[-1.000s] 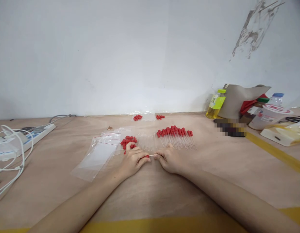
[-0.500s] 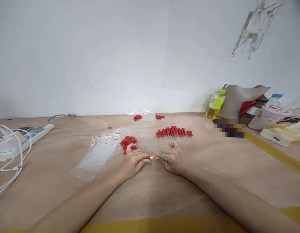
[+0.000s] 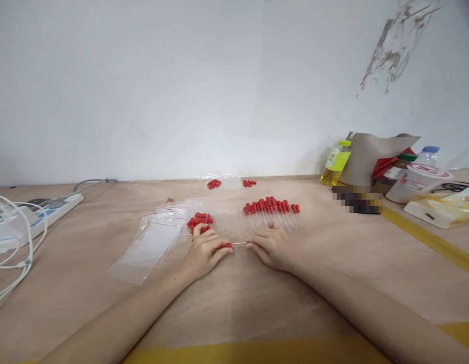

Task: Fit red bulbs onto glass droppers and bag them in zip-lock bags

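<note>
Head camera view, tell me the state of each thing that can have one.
Left hand: closed on a red bulb
Right hand: closed on a clear tube
Held red bulb: at the tube's end, seating depth unclear
Held clear tube: roughly level
Loose red bulbs: heaped
Bare tubes: lying without bulbs
Droppers: bulbs fitted
Zip bags: flat, overlapping
Yellow-drink bottle: capped

A makeshift workspace is indicated by a brown tabletop [image 3: 234, 303] banded with yellow tape [image 3: 427, 239] against a white, partly peeled wall [image 3: 162, 91]; red-bulbed clear droppers [image 3: 270, 204], flat transparent bags [image 3: 151, 247], a white oblong power strip [image 3: 69, 207] and a yellow-green-labelled bottle [image 3: 335, 163] are seen there.
</note>
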Tool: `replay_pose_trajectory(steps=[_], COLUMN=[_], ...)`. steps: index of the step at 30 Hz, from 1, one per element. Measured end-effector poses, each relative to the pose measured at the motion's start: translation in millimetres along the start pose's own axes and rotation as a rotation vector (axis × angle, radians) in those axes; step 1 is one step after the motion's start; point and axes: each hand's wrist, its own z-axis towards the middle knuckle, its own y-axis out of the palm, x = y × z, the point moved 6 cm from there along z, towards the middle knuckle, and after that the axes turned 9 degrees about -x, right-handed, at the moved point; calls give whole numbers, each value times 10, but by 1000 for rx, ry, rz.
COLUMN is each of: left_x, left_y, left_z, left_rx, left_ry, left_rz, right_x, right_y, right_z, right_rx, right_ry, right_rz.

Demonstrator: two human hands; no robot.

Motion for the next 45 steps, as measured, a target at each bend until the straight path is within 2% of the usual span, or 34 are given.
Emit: replay_pose_trajectory(steps=[14,19,22,24,26,29,32,35,39,45], left_x=[42,43,12,-34,-89,-130,-102,-49,-37,-68], left_y=[44,48,9,-34,-66,-51,-11,-1,11,39], left_z=[-14,7,9,-5,-26,-40,-32,-21,-14,-5], left_rx=[-22,-32,22,71,102,58,-3,-6,-24,-77], left_ry=[49,34,4,-34,-75,-88,-54,-8,-6,-33], left_rz=[18,29,49,60,56,56,102,154,168,121], right_x=[-64,-90,-92,17,215,522,705,777,852,890], right_y=[141,72,-14,-65,-95,-78,-18,70,235,334], right_z=[56,122,148,146,133,152,258,369,378,294], right_rx=[-47,-130,-211,-257,-272,-234,-188,-167,-238,-310], right_ry=[84,60,73,184,365,603,740,824,932,938], right_rz=[48,-3,-94,-85,13,158,104,-8,-56,-19])
